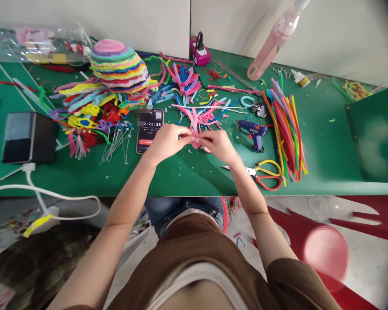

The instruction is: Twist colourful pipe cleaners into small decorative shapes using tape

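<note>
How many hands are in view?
2: the left hand, nearer the smartphone, and the right hand, nearer the hot-glue gun, both pinching pink pipe cleaners. No others show.

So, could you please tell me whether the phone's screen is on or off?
On: the phone, partly hidden by the left hand, shows bright white digits and a red bar.

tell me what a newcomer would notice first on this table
Probably the rainbow-striped dome, the boldest shape, at the back left of the green table behind the phone. Next, the eye would likely drop to the middle, where the left hand and right hand pinch pink fuzzy strips between their fingertips. On the right, the bright bundle of long stems also stands out.
</note>
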### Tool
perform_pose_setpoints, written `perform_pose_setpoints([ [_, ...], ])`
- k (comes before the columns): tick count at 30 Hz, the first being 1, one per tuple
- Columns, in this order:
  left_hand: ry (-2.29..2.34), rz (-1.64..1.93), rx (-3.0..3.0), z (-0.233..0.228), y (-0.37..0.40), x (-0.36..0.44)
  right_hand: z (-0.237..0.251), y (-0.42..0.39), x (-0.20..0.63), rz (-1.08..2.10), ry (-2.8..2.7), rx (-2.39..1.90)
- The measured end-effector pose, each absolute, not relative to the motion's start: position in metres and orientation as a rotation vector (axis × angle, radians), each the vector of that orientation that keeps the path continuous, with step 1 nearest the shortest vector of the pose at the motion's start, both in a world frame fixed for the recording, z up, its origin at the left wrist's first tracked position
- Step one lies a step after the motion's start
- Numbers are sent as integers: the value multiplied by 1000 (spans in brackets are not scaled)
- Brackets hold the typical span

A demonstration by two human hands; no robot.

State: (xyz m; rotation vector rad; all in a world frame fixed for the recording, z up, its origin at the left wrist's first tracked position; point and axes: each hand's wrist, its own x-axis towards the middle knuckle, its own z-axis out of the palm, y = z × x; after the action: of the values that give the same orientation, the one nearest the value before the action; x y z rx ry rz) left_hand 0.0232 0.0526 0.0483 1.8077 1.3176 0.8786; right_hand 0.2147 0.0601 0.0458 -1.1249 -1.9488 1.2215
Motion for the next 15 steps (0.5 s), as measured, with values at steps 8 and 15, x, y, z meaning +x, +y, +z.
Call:
perform_pose_setpoints([
  [8,1196,787,1561,42,56,23,67,87,214,1154,-2416,-1114],
  [15,1125,922,1471,40,60,28,77,97,216,1150,-2454,-977],
])
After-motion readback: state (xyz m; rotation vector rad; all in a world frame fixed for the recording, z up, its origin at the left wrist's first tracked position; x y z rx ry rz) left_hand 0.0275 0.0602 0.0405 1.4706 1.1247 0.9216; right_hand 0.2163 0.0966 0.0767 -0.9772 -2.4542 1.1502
